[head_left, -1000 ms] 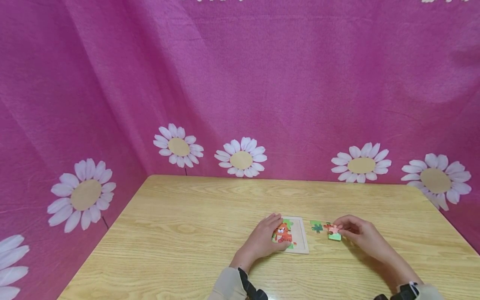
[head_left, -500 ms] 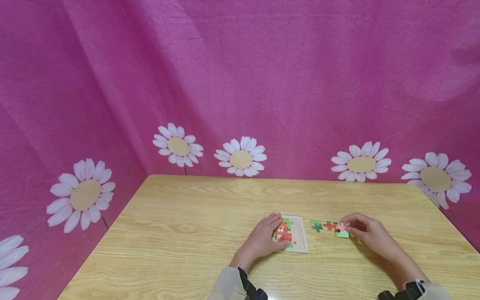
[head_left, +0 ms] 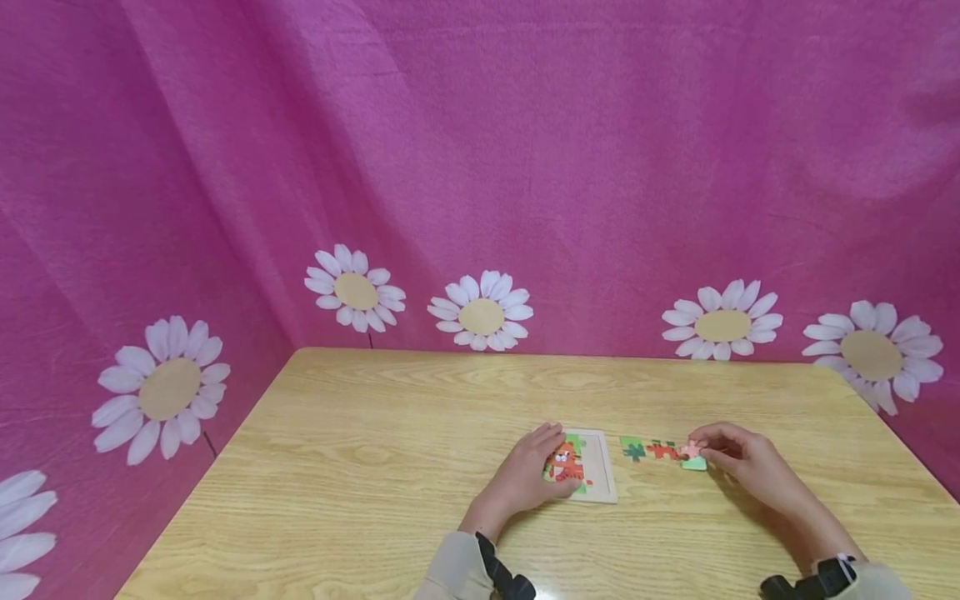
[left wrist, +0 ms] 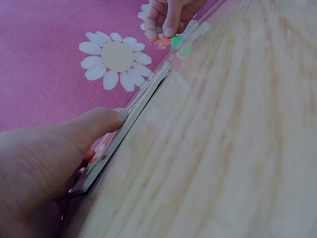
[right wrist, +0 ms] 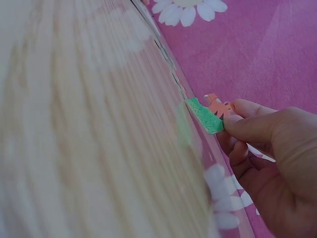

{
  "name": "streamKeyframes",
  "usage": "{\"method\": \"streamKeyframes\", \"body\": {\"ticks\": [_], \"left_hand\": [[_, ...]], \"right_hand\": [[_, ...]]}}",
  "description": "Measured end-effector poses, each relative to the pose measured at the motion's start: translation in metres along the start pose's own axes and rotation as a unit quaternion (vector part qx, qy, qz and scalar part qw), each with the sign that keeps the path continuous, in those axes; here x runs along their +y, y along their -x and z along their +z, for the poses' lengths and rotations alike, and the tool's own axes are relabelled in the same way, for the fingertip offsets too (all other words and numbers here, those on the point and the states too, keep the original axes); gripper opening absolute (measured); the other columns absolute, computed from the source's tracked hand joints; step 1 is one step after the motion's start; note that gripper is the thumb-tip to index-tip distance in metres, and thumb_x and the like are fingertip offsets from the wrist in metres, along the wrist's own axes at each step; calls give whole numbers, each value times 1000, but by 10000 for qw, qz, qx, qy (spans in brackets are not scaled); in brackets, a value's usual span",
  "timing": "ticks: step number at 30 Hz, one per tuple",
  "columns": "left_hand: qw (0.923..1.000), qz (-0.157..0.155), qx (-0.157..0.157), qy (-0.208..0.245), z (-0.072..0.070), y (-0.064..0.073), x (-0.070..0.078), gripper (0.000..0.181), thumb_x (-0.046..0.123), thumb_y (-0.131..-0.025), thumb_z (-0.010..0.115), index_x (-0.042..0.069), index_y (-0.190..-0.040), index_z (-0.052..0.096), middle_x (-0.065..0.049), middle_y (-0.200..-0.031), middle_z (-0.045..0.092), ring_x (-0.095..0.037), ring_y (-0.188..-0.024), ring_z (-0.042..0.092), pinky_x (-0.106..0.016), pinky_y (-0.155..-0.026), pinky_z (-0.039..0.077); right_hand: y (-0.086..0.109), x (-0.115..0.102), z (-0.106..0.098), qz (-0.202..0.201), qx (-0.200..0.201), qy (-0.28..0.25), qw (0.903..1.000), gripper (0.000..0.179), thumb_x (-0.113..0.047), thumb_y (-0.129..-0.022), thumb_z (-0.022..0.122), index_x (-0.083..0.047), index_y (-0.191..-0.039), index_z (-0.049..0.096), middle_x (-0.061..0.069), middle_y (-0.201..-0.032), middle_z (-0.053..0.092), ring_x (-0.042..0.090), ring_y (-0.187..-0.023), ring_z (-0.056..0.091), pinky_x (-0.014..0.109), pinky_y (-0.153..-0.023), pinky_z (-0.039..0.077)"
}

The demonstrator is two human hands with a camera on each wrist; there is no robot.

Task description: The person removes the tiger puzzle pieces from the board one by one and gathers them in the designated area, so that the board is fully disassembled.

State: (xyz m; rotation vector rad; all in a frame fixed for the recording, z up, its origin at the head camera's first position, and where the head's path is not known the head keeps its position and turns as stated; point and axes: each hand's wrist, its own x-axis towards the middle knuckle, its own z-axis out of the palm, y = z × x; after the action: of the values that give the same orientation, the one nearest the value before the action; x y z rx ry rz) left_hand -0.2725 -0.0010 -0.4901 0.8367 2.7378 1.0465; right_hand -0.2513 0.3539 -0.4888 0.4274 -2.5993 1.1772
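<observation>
A wooden puzzle board (head_left: 600, 475) lies on the table, its left part filled with an orange tiger picture on green, its right part bare wood. My left hand (head_left: 521, 477) grips the board's left side; the thumb lies over the near edge in the left wrist view, and the other fingers are partly hidden. My right hand (head_left: 752, 465) pinches a green and orange puzzle piece (right wrist: 205, 115) between thumb and fingers, tilted at the tabletop. Left of that piece are a red-orange puzzle piece (head_left: 662, 451) and a green puzzle piece (head_left: 633, 449), lying in a row.
The wood-grain table (head_left: 390, 467) stretches out to the left and behind the hands. A pink curtain (head_left: 585, 167) with white daisies hangs along its back and left. Black straps (head_left: 813, 581) with cameras sit on both wrists.
My right hand has moved right and slightly away with the pinched piece, uncovering the red-orange piece. My left hand stays on the puzzle board.
</observation>
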Motion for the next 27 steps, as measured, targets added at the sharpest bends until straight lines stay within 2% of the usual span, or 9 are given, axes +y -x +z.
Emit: {"method": "streamKeyframes", "body": {"ticks": [18, 27], "left_hand": [[10000, -42, 1, -17, 1, 0, -1, 73, 32, -97, 85, 0, -157, 56, -10, -168, 48, -25, -160, 35, -38, -130, 27], [10000, -62, -21, -29, 1, 0, 0, 74, 32, -97, 84, 0, -157, 56, -10, -168, 47, -24, -160, 34, -37, -131, 26]], "right_hand": [[1, 0, -8, 413, -3, 193, 9990, 18, 15, -97, 71, 8, -114, 74, 17, -106, 74, -2, -86, 58, 18, -69, 52], [2, 6, -6, 113, 194, 191, 9996, 18, 19, -94, 72, 9, -110, 74, 13, -98, 74, -3, -84, 61, 13, -70, 52]]}}
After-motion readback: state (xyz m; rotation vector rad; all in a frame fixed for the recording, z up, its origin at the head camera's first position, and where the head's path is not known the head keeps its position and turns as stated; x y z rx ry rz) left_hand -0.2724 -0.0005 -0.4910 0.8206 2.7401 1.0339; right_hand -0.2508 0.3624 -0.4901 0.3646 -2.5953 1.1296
